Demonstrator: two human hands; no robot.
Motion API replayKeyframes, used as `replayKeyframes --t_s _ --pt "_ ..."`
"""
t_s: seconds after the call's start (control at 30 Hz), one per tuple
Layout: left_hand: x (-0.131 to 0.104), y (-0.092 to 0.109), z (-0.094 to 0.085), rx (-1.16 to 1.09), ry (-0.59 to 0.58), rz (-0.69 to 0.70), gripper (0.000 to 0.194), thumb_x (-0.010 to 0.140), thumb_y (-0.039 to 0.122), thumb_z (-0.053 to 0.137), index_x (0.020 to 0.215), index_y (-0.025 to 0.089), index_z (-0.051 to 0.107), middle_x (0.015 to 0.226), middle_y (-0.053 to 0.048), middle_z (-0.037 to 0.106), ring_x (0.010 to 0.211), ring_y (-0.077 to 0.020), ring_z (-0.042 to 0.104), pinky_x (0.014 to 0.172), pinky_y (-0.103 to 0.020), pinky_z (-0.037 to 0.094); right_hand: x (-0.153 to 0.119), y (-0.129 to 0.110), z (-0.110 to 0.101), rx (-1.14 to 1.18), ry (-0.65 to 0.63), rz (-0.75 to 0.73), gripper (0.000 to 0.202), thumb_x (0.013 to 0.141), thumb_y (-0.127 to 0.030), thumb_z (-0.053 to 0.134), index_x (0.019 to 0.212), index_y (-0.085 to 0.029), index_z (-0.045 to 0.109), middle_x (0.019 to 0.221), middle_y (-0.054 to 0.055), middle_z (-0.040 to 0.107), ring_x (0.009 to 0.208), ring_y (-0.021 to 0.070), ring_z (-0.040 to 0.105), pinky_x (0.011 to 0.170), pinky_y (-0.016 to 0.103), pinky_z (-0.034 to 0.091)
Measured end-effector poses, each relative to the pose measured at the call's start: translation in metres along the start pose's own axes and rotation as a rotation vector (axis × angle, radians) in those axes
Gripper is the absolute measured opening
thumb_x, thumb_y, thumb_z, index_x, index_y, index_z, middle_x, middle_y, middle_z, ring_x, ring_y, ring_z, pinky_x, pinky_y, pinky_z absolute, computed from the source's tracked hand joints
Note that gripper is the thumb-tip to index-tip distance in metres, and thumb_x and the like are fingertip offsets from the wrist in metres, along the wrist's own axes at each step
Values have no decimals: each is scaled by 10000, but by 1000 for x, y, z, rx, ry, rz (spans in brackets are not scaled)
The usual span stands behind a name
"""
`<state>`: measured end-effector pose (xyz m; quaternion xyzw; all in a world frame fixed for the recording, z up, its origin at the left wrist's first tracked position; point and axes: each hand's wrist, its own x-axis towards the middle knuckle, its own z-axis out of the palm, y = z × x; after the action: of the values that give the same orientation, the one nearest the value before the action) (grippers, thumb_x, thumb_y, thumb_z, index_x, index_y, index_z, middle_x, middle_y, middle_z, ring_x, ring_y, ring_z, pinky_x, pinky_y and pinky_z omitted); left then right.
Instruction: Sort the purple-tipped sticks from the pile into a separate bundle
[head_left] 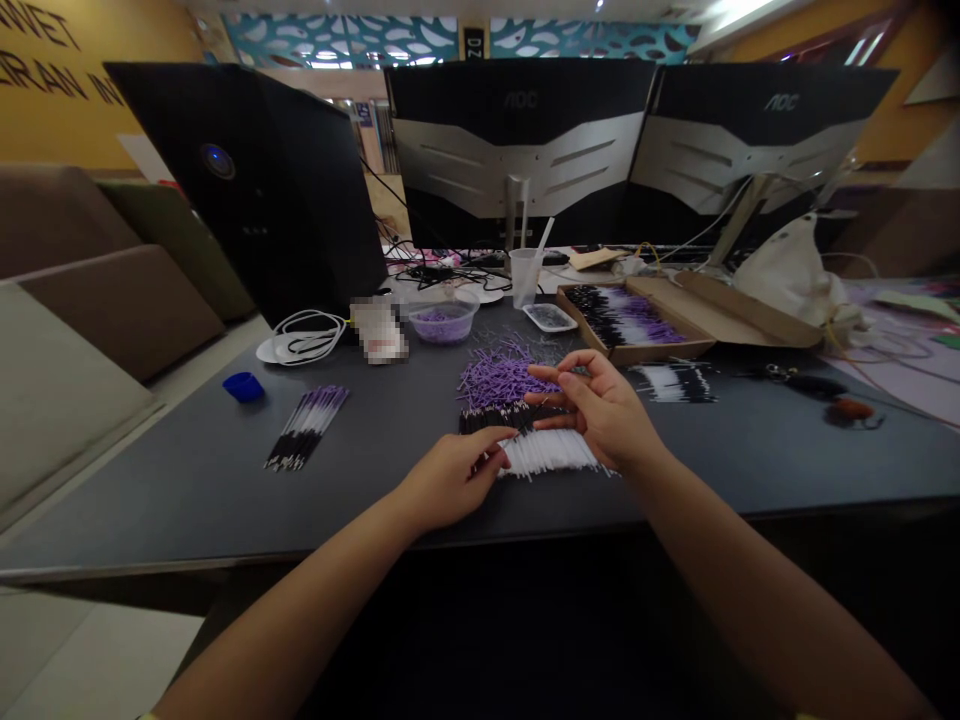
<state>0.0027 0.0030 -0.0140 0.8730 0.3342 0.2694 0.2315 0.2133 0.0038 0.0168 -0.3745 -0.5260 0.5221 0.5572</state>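
Note:
My left hand (457, 478) is at the left end of a row of black-and-white sticks (551, 452), its thumb and fingers pinched together on something too small to make out. Above the row's right part is my right hand (600, 405), fingers spread and pointing left; nothing clear shows between them. A heap of small purple pieces (499, 375) lies just behind the row, partly covered by my right hand. On the left of the desk lies a bundle of purple, white and black sticks (307, 428).
A blue cup (244, 387) and a coiled white cable (307, 338) are at the left. Behind the heap stand a clear bowl (442, 318), a small white tray (550, 318) and a plastic cup (523, 280). An open cardboard box (660, 352) and more white sticks (675, 383) are at the right.

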Motion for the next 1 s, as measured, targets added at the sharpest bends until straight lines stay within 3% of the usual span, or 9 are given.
replayKeyframes --t_s 0.37,0.57,0.73,1.0 --pt "2 1 -1 5 -18 -9 355 901 182 474 1249 215 535 890 1 726 706 -104 643 655 -210 462 -2 6 6 0 0 -33 269 855 -405 596 960 -255 400 1174 47 657 856 178 706 602 303 609" --pt "1 0 0 -33 -1 -23 341 901 178 471 1233 199 544 883 -8 725 682 -105 643 657 -216 472 -2 9 7 10 30 -67 354 860 -401 601 1152 -268 451 1165 63 669 873 172 702 707 331 606" --pt "1 -1 0 -50 21 -37 335 892 163 484 1218 201 547 880 2 727 658 -96 637 645 -208 469 -1 14 8 37 33 -77 252 842 -381 632 1035 -228 577 1109 68 699 890 178 698 754 347 594" --pt "0 1 0 -44 28 -47 341 892 162 487 1225 203 546 887 7 728 660 -97 641 619 -203 452 -3 26 13 -3 -71 -25 304 795 -343 690 1057 -216 602 1026 76 732 936 192 693 860 398 550"
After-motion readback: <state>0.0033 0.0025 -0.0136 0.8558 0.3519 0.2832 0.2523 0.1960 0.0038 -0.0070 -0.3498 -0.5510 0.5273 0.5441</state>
